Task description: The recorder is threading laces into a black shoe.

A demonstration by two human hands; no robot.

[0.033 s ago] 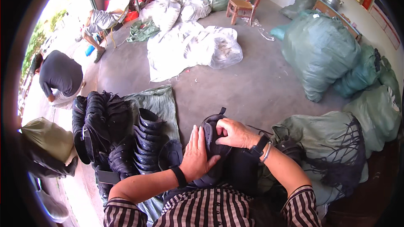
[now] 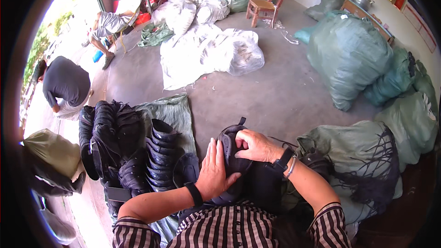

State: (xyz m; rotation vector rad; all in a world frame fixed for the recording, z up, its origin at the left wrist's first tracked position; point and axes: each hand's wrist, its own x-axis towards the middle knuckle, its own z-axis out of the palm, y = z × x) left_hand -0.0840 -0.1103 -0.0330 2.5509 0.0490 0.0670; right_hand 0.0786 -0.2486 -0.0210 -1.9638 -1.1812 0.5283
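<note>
A seated worker in a striped shirt holds a dark shoe upper [image 2: 232, 149] in the lap, above a concrete floor [image 2: 257, 92]. The left hand [image 2: 215, 172] lies flat and open against its side; the right hand [image 2: 257, 146] curls closed over its top edge, near the pull loop. The piece looks light, soft and easily bent, best taken by the rim. Stacks of matching uppers [image 2: 133, 149] stand just beside, on a green sack [image 2: 174, 110].
</note>
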